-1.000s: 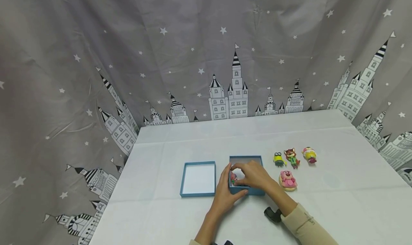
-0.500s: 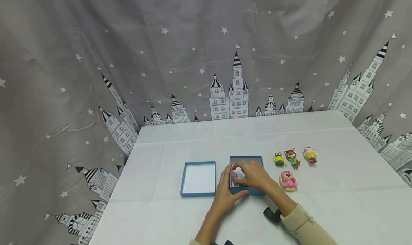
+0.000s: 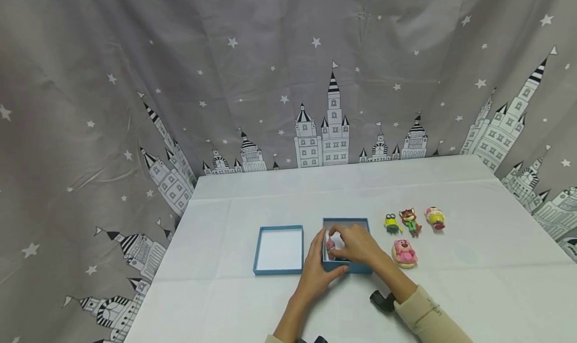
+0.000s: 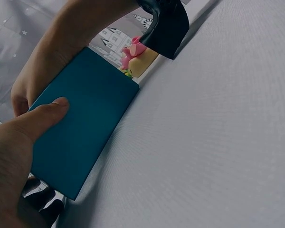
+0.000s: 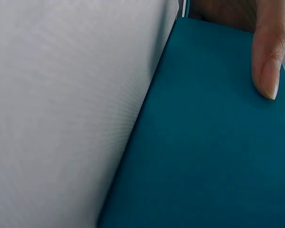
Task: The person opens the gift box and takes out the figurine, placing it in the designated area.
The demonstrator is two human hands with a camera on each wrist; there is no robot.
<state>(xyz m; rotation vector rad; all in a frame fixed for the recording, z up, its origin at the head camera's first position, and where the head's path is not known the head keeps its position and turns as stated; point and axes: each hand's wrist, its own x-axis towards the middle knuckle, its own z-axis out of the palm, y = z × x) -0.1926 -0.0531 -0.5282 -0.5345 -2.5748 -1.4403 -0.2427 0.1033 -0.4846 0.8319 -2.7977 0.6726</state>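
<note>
In the head view, an open blue box (image 3: 359,268) stands on the table. My left hand (image 3: 312,277) grips its near left corner, fingers along the left wall and thumb across the front wall. The left wrist view shows that thumb flat on the box's teal side (image 4: 85,128). My right hand (image 3: 357,244) reaches into the box from the right. Its thumb and index finger pinch a small pink figurine (image 3: 330,245) near the left wall. In the right wrist view the box side (image 5: 199,128) hides the right hand's fingers; the left thumb (image 5: 270,71) shows there.
A shallow blue-rimmed lid (image 3: 279,251) with a white inside lies left of the box. To the right are a yellow minion figure (image 3: 391,224), a fox figure (image 3: 410,222), a yellow-and-white figure (image 3: 435,218) and a pink bear figure (image 3: 404,253). A patterned grey curtain (image 3: 252,72) hangs behind.
The pink figurine has shifted slightly up and away from the box's left wall with the right hand's fingers. The left hand keeps its place on the box.
</note>
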